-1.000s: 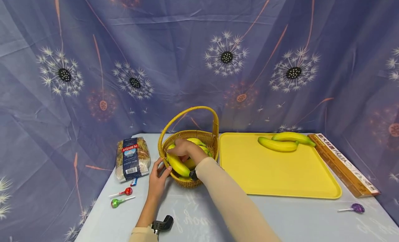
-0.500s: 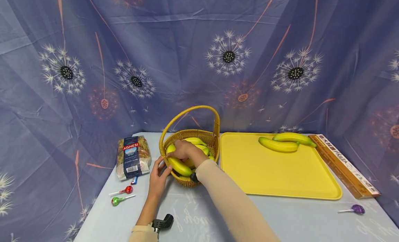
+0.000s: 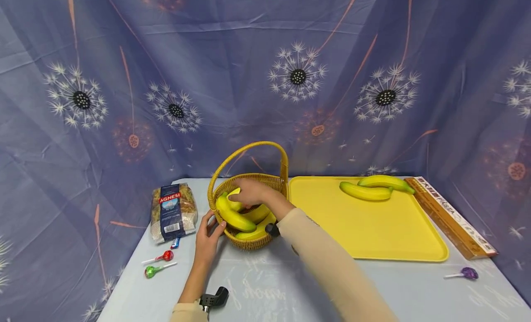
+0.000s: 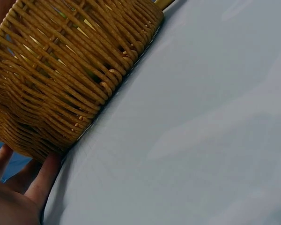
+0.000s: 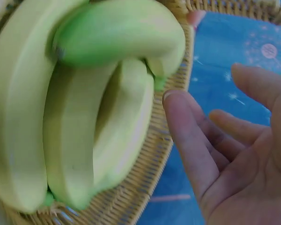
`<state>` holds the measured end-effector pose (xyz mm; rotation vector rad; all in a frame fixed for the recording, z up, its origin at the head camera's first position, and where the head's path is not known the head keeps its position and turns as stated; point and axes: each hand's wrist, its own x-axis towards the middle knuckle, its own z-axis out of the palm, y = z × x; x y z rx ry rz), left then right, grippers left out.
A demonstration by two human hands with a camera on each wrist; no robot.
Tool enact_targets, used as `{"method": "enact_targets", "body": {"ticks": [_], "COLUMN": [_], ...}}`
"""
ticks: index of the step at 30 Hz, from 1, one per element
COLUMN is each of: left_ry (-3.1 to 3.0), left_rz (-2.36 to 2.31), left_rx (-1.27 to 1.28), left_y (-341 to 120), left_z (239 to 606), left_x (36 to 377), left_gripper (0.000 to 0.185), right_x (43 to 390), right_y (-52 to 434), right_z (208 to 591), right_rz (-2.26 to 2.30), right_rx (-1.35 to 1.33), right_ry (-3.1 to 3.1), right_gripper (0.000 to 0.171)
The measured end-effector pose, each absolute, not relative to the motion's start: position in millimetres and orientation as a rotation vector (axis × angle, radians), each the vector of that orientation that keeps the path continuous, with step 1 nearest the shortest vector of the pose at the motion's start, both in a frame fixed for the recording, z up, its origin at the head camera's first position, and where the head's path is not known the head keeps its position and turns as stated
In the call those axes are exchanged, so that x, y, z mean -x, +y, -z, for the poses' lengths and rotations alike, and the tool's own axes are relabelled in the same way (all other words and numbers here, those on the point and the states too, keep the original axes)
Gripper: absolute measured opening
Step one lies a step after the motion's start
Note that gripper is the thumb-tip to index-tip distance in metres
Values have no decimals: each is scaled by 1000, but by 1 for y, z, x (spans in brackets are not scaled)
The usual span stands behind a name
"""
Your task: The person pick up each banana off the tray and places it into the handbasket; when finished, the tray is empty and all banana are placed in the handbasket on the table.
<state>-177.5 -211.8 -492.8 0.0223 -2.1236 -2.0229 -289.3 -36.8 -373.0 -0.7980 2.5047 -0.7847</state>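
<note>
A yellow wicker basket (image 3: 250, 243) with a tall handle stands at the table's centre-left, holding several bananas (image 3: 234, 218). My left hand (image 3: 206, 243) rests against the basket's left side, thumb and fingers spread along the wicker. The left wrist view shows a fairly straight finger touching the basket wall (image 4: 70, 70) near its base. Over the basket's back part is my right hand (image 3: 259, 193). In the right wrist view, that hand (image 5: 243, 159) has its fingers extended beside the heaped bananas (image 5: 70, 140), with nothing between them. One banana (image 5: 122, 33) lies across the tops of others.
Right of the basket lies a yellow tray (image 3: 394, 239) with two bananas (image 3: 365, 192) at its back. A pasta box (image 3: 452, 218) borders it. An Agnesi pasta bag (image 3: 172, 211), red lollipop (image 3: 168, 255), green lollipop (image 3: 151, 271) and purple lollipop (image 3: 469, 273) are also on the table.
My right hand has drawn away from the banana at the basket's left, moving right and slightly up, so more bananas show. My left hand stays at the basket's side.
</note>
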Motion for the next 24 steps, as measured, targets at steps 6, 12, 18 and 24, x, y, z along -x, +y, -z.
{"method": "enact_targets", "body": {"ticks": [6, 12, 18, 24], "left_ry": [-2137, -2129, -2123, -2121], "left_rz": [2021, 2023, 2048, 2039], "left_rx": [-11, -1, -24, -16], "left_y": [-209, -209, -209, -211], "left_z": [491, 491, 493, 492], "left_x": [178, 176, 175, 174], "left_gripper": [54, 55, 54, 55], "right_x": [288, 290, 297, 310], "right_y": [3, 52, 119, 192], "right_z": [361, 352, 360, 390], "right_rz": [853, 926, 1024, 1038], "right_rx": [880, 888, 745, 522], "right_ry": [2478, 2523, 2588, 2676], "right_gripper": [51, 49, 47, 47]}}
